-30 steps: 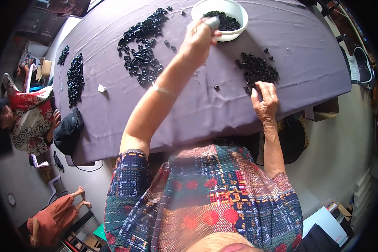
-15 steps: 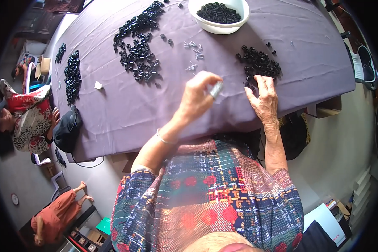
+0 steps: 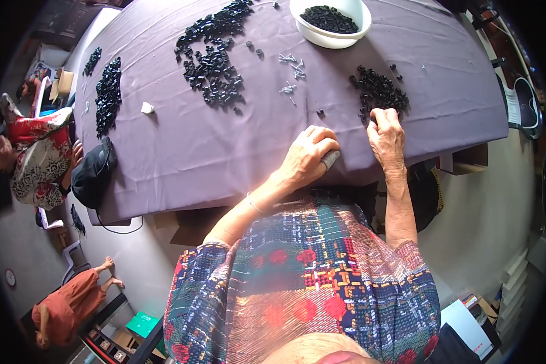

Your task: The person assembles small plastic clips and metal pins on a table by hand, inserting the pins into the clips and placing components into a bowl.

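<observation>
My left hand (image 3: 309, 156) rests low over the cloth near the table's front edge, its fingers curled in. A grey wrap (image 3: 330, 159) covers one of its digits; whatever the fingers hold is hidden. My right hand (image 3: 387, 141) is at the near edge of a pile of small black plastic parts (image 3: 379, 88), thumb and forefinger pinched together. I cannot make out what is between them. One loose black part (image 3: 320, 113) lies on the cloth beyond my left hand. Farther off is a small group of silver metal pins (image 3: 288, 88).
A white bowl (image 3: 330, 40) of black parts stands at the far side. More black parts (image 3: 215, 73) spread left of centre, with another heap (image 3: 108, 97) at the left. A black cap (image 3: 94, 176) sits at the purple-grey tablecloth's (image 3: 164, 164) left corner, beside a seated person (image 3: 39, 161).
My left hand has moved right and toward me, its fingers curling down. My right hand's spread fingers have closed into a pinch at the pile. The lone black part shows now. The view shifted slightly.
</observation>
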A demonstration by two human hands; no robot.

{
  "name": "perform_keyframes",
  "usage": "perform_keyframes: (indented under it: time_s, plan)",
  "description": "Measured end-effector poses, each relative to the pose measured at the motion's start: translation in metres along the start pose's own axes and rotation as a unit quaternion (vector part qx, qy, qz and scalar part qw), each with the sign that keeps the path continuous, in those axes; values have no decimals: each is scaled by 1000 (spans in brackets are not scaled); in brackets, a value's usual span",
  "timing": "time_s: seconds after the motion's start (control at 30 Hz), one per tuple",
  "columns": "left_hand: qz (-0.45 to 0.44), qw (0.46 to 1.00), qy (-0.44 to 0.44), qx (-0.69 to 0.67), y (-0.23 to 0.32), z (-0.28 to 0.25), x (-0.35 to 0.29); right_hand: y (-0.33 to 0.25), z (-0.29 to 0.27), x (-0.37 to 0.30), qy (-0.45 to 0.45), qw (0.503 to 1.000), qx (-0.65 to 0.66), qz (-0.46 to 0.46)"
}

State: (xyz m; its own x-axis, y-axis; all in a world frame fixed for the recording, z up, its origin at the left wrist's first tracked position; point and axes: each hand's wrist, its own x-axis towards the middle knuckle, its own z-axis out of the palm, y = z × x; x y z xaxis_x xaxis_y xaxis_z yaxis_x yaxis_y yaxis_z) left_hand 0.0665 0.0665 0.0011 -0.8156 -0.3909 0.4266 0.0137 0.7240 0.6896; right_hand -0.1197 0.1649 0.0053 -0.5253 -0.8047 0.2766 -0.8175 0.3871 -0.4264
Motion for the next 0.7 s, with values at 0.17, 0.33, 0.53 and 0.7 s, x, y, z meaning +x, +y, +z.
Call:
perform_keyframes:
  time_s: [0.17,0.33,0.53,0.7]
  plan:
    - [-8,1000,23,-3,0,7,-4,17,2,-2,80,994,81,0]
    - [-4,999,33,-29,0,8,-8,8,-5,8,-10,902,402,156]
    - [-20,999,25,-22,-1,5,-11,-38,-30,71,-36,861,493,120]
    - [-18,999,23,-38,-2,5,-9,-56,-39,156,-14,923,382,44]
